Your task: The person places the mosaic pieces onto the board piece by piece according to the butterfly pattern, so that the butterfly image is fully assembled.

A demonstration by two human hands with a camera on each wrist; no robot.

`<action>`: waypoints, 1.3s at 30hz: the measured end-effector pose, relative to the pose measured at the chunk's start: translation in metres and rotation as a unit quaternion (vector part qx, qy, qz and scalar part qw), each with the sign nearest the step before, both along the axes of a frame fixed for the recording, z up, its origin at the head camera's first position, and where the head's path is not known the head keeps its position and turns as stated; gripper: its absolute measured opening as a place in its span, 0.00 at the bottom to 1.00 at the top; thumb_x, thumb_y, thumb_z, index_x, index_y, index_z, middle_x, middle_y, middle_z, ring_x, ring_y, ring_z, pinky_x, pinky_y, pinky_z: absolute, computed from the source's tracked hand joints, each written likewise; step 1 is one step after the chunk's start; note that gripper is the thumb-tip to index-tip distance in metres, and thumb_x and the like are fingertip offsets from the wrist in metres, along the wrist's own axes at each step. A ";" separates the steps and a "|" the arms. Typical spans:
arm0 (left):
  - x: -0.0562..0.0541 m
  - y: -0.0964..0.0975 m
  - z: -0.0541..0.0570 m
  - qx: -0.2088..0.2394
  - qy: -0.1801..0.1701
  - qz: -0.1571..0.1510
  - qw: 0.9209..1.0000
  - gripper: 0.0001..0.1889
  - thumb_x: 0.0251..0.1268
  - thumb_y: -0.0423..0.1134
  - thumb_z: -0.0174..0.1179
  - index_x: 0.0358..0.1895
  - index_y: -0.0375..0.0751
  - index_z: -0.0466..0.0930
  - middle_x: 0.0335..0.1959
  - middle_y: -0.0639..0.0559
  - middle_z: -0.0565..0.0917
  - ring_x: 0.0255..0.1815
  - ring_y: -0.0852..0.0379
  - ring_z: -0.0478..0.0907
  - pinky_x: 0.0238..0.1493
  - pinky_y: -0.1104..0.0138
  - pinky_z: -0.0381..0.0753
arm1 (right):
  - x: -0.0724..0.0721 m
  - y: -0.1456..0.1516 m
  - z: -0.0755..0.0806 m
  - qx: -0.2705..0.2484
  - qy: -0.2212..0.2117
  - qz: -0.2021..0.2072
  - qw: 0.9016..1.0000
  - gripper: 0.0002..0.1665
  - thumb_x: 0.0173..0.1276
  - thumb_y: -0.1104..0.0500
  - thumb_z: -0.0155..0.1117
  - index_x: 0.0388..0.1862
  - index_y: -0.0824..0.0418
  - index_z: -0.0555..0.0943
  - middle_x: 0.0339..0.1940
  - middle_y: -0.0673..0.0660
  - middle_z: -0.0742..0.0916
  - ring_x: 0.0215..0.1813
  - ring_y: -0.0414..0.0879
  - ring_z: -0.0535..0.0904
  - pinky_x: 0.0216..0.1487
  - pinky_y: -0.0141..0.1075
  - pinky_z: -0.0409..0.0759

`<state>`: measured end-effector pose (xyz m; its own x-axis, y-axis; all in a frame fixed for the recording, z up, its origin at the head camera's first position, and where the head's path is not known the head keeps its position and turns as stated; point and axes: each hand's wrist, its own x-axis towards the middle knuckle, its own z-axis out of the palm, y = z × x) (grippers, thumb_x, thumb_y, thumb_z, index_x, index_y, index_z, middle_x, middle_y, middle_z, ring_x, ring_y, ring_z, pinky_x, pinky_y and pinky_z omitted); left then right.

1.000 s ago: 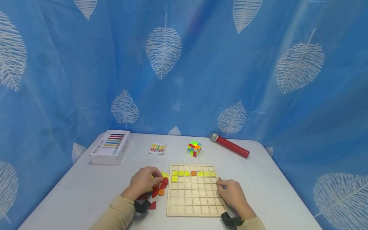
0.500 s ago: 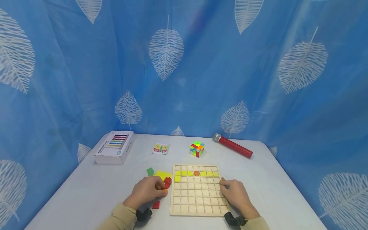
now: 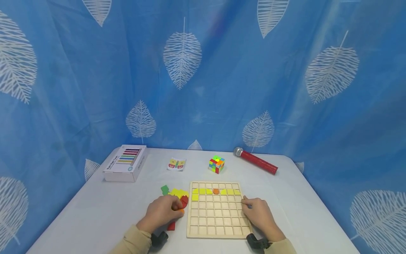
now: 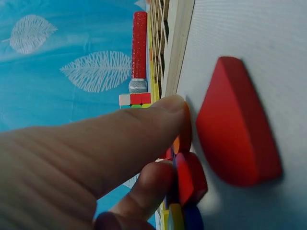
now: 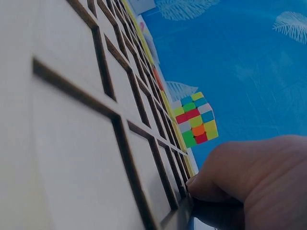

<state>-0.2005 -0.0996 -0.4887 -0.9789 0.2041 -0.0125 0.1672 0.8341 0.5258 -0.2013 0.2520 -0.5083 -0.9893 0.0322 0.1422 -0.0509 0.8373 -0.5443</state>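
In the head view my left hand (image 3: 162, 211) is low over a loose pile of coloured pieces left of the board. Its thumb and index finger pinch an orange disc (image 4: 183, 128), the thumb tip on one edge. A red piece (image 4: 192, 177) lies beside the index fingertip, and a larger red curved piece (image 4: 235, 124) lies nearer the wrist. My right hand (image 3: 259, 214) grips the right edge of the wooden grid board (image 3: 219, 237). A row of yellow pieces (image 3: 202, 191) with one orange disc (image 3: 216, 191) sits near the board's far side.
Green (image 3: 165, 189) and yellow pieces (image 3: 178, 193) lie beyond my left hand. Farther back stand a white box (image 3: 122, 165), a small pattern card (image 3: 176, 164), a puzzle cube (image 3: 216, 164) and a red microphone (image 3: 258, 162). A blue leaf-print curtain (image 3: 219, 88) surrounds the table.
My left hand has come back toward me from the pile's red pieces to the orange disc, uncovering the green and yellow pieces. My right hand stays on the board's edge.
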 end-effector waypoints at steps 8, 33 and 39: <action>0.001 0.000 0.000 -0.017 0.002 -0.007 1.000 0.07 0.55 0.45 0.76 0.31 0.53 0.87 0.23 0.64 0.79 0.26 0.61 0.73 0.31 0.65 0.74 | 0.000 0.000 0.001 0.003 -0.011 0.001 1.000 0.14 0.66 0.62 0.65 0.48 0.61 0.90 0.58 0.60 0.88 0.63 0.64 0.82 0.44 0.45 0.80; 0.001 -0.001 0.002 0.049 -0.006 -0.008 0.999 0.06 0.60 0.43 0.74 0.29 0.55 0.86 0.26 0.64 0.82 0.28 0.60 0.74 0.30 0.65 0.74 | 0.001 -0.001 0.003 -0.001 -0.001 -0.002 1.000 0.14 0.66 0.62 0.65 0.48 0.61 0.90 0.57 0.60 0.89 0.63 0.63 0.83 0.62 0.60 0.77; -0.005 0.005 0.006 0.078 -0.005 -0.010 0.997 0.04 0.62 0.44 0.73 0.31 0.54 0.86 0.31 0.61 0.83 0.31 0.59 0.74 0.30 0.65 0.74 | 0.000 -0.001 0.002 -0.001 -0.004 0.004 1.000 0.13 0.66 0.62 0.65 0.47 0.62 0.90 0.57 0.61 0.89 0.62 0.64 0.83 0.62 0.60 0.77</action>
<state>-0.2059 -0.0946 -0.4826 -0.9748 0.2229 0.0116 0.1765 0.7381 0.6512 -0.2008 0.2512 -0.5059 -0.9906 0.0251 0.1345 -0.0531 0.8358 -0.5465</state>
